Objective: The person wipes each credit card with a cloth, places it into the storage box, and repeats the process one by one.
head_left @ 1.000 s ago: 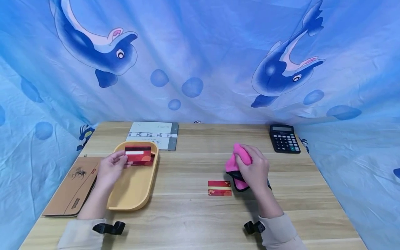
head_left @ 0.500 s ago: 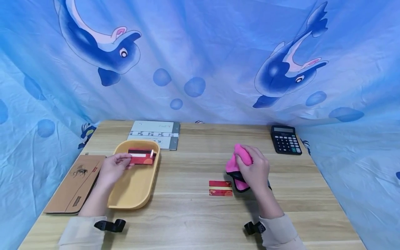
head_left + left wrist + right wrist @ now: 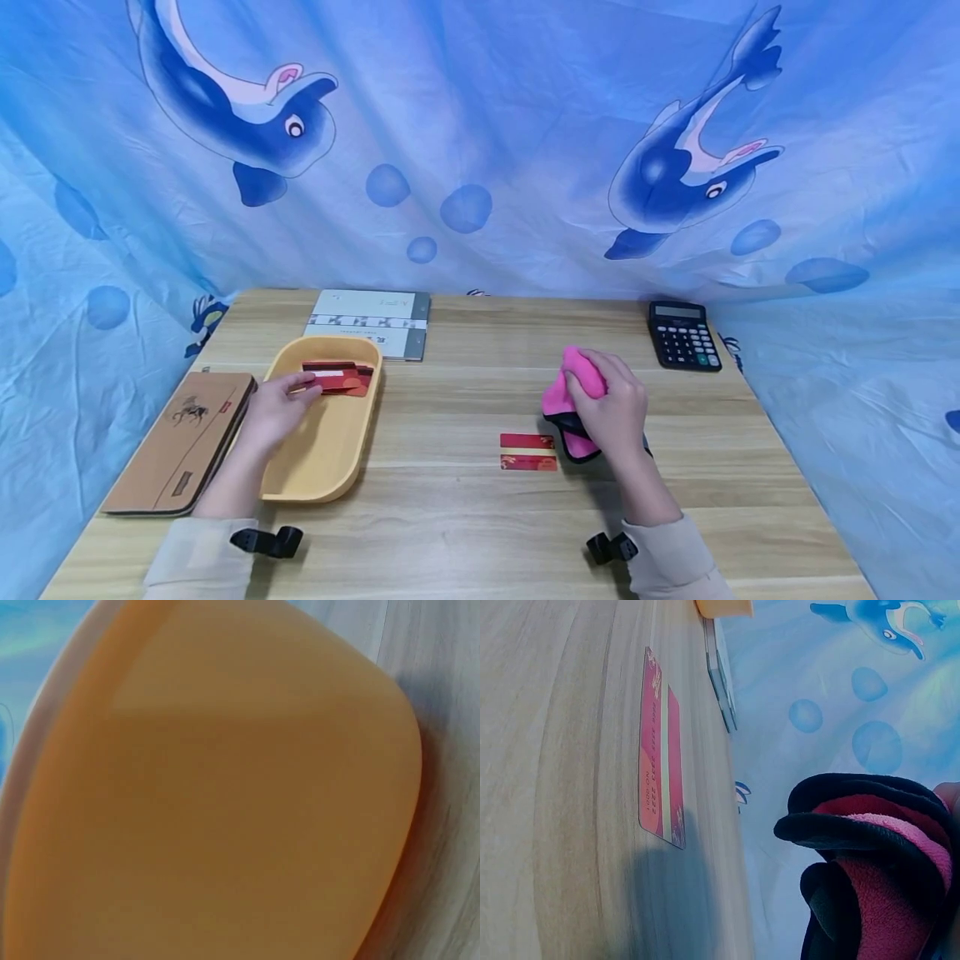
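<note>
Inside the yellow tray point(image 3: 322, 450), my left hand point(image 3: 277, 408) pinches the left end of a red bank card point(image 3: 341, 379) with a dark stripe and a white strip. That card overlaps another red card point(image 3: 364, 382) at the tray's far end. The left wrist view is filled by the tray point(image 3: 247, 802); the hand is out of sight there. My right hand point(image 3: 615, 400) grips a bunched pink cloth point(image 3: 558, 396) with black edging, its folds close up in the right wrist view. A red card with a yellow band point(image 3: 528, 452) lies on the table left of the cloth.
A brown wallet-like case point(image 3: 176, 442) lies left of the tray, partly behind the left forearm. Behind the tray is a pale grey notebook point(image 3: 397, 321). A black calculator point(image 3: 682, 335) sits at the back right. A blue dolphin-print curtain point(image 3: 480, 150) hangs behind the table.
My left hand has lowered the card from above the tray down onto the other card at its far end. The right hand and the cloth have stayed put.
</note>
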A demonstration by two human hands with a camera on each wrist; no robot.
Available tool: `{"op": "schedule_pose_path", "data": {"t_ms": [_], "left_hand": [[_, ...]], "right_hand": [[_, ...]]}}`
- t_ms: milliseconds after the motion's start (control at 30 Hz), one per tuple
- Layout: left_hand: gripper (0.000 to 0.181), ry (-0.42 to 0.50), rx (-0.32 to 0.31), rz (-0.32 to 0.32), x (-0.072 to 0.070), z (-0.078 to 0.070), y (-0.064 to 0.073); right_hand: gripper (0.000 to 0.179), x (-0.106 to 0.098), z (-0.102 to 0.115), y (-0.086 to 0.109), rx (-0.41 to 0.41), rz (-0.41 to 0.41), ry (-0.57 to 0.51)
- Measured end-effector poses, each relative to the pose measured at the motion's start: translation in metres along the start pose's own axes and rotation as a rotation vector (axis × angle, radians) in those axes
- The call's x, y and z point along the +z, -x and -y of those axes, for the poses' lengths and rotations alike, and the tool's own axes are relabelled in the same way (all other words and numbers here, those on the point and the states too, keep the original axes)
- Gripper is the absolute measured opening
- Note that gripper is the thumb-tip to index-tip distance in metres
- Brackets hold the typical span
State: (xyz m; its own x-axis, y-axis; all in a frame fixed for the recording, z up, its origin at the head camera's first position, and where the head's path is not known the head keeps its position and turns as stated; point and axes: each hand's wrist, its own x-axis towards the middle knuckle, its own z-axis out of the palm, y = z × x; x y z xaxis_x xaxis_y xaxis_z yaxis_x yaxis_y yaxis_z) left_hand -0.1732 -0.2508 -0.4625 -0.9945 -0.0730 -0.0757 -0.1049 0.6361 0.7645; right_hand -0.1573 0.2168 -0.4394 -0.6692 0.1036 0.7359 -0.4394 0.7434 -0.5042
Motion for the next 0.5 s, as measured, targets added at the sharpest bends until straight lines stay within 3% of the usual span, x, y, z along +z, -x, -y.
{"op": "schedule_pose_path", "data": {"t_ms": [267, 400, 500], "left_hand": [[0.068, 0.074, -0.05, 0.118, -0.0008, 0.0011, -0.004], [0.068, 0.087, -0.043, 0.113, -0.0008, 0.0001, -0.0046], [0.064, 0.106, 0.001, 0.062, -0.0003, -0.0071, -0.0019]], "right_hand": [[0.038, -0.0005, 0.0, 0.0003, 0.003, 0.002, 0.002], [0.037, -0.001, -0.0001, 0.0001, 0.001, 0.0, 0.0], [0.036, -0.002, -0.0007, 0.0006, 0.002, -0.004, -0.001]]}}
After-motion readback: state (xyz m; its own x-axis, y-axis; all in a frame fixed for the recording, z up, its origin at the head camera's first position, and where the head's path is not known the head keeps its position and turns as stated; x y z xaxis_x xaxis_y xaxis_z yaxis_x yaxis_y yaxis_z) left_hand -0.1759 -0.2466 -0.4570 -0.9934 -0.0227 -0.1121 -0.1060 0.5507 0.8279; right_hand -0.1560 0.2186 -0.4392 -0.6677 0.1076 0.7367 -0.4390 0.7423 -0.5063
